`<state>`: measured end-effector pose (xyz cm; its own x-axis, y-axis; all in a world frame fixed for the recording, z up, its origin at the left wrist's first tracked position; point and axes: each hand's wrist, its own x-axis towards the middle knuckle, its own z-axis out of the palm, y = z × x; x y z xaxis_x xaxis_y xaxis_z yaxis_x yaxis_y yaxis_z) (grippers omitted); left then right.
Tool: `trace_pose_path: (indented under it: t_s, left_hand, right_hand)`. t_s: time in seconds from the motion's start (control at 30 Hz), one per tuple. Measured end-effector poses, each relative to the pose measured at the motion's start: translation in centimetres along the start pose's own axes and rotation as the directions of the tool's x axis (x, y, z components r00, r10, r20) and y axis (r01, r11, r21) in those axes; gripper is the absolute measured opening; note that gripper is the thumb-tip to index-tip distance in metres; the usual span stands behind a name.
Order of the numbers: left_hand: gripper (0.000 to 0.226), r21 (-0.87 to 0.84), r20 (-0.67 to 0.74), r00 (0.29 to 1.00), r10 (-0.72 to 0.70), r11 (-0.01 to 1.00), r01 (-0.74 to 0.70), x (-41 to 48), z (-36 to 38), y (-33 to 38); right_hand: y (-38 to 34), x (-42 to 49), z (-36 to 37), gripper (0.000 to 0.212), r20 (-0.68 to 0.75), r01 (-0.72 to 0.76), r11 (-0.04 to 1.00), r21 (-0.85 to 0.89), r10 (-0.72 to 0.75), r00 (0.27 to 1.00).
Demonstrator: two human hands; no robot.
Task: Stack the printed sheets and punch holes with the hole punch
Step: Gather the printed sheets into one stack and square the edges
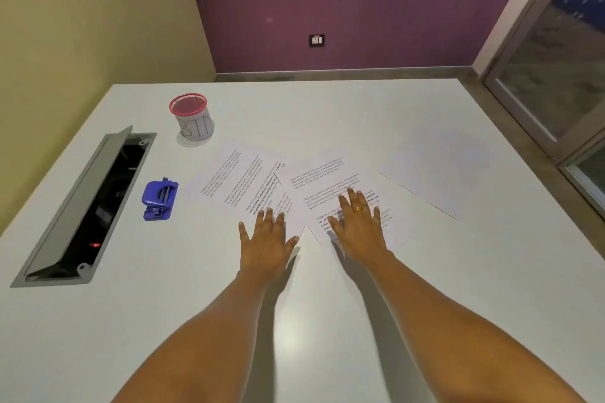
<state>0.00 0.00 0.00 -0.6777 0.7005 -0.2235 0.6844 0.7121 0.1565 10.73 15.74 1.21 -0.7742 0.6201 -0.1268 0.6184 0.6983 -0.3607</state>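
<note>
Several printed sheets lie fanned out and overlapping on the white table (196, 304). One group of sheets (235, 177) spreads to the left, another (324, 180) to the right, and a blank-looking sheet (438, 170) lies farther right. My left hand (266, 240) lies flat with fingers spread, its fingertips on the near corner of the left sheets. My right hand (360, 226), wearing a gold ring, presses flat on the right sheets. A blue hole punch (159, 199) stands to the left of the papers, apart from both hands.
A red-rimmed mesh cup (193, 118) wrapped in paper marked "BIN" stands behind the papers at the left. An open grey cable hatch (88, 206) is sunk into the table's left side. A glass door frame (540, 91) borders the right.
</note>
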Motion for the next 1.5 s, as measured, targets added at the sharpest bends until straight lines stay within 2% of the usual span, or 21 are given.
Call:
trace_pose_path:
  t_s: [0.1, 0.3, 0.47, 0.57, 0.67, 0.73, 0.9, 1.03, 1.13, 1.23, 1.3, 1.37, 1.5]
  left_hand:
    - [0.062, 0.044, 0.028, 0.999, 0.025, 0.999, -0.026, 0.7, 0.0, -0.6]
    - [0.063, -0.005, 0.053, 0.999, 0.004, 1.0, -0.004, 2.7, 0.1, -1.6]
    - [0.062, 0.01, 0.113, 0.993, 0.038, 0.999, -0.039, 3.8, 0.2, -2.6]
    - [0.061, -0.015, 0.156, 0.985, 0.07, 0.998, -0.068, 3.7, 0.5, -3.5]
    - [0.056, -0.093, 0.137, 0.984, 0.115, 0.99, -0.102, 3.5, 0.6, -4.7]
    - [0.05, -0.138, 0.11, 0.982, 0.153, 0.981, -0.137, 3.4, 0.3, -5.6]
    - [0.032, -0.252, 0.005, 0.978, 0.209, 0.947, -0.201, 2.7, -0.5, -7.8]
    - [0.025, -0.224, -0.033, 0.979, 0.203, 0.953, -0.205, 2.3, -1.1, -9.5]
    - [0.025, -0.157, -0.095, 0.993, 0.07, 0.984, -0.085, 2.3, -1.5, -10.0]
    - [0.035, -0.27, -0.164, 0.954, -0.25, 0.942, 0.201, 2.4, -1.5, -9.1]
    - [0.054, -0.33, -0.096, 0.887, -0.451, 0.855, 0.399, 2.7, -1.7, -8.1]
    - [0.074, -0.338, 0.009, 0.812, -0.584, 0.762, 0.552, 3.2, -1.9, -7.4]
    - [0.092, -0.339, 0.103, 0.733, -0.672, 0.669, 0.661, 4.3, -2.3, -6.5]
  right_hand:
    - [0.5, 0.6, -0.2, 0.059, 0.028, -0.038, 0.999, 0.009, 0.037, 0.999]
    - [2.4, 2.1, -0.7, 0.057, 0.133, -0.101, 0.995, 0.022, 0.097, 0.986]
    - [4.7, 3.1, -1.4, 0.057, 0.156, -0.198, 0.978, 0.058, 0.187, 0.97]
    - [5.8, 3.3, -1.3, 0.061, 0.191, -0.234, 0.972, 0.009, 0.228, 0.955]
    - [6.4, 3.3, -0.6, 0.07, 0.245, -0.231, 0.971, -0.068, 0.24, 0.939]
    - [6.4, 3.1, -0.1, 0.073, 0.225, -0.229, 0.969, -0.093, 0.244, 0.943]
    - [5.5, 2.7, 0.6, 0.069, 0.053, -0.252, 0.939, -0.235, 0.271, 0.961]
    - [5.0, 2.8, 0.5, 0.054, 0.012, -0.27, 0.952, -0.146, 0.274, 0.962]
    - [5.4, 3.1, 0.0, 0.047, 0.018, -0.339, 0.941, -0.007, 0.339, 0.941]
    - [6.0, 3.2, -0.6, 0.053, -0.015, -0.431, 0.898, 0.088, 0.433, 0.901]
    - [6.1, 3.3, -0.9, 0.063, -0.009, -0.478, 0.872, 0.104, 0.481, 0.877]
    - [6.1, 3.2, -1.1, 0.075, 0.018, -0.513, 0.854, 0.085, 0.514, 0.858]
    - [6.1, 2.9, -0.9, 0.08, 0.028, -0.54, 0.839, 0.069, 0.539, 0.842]
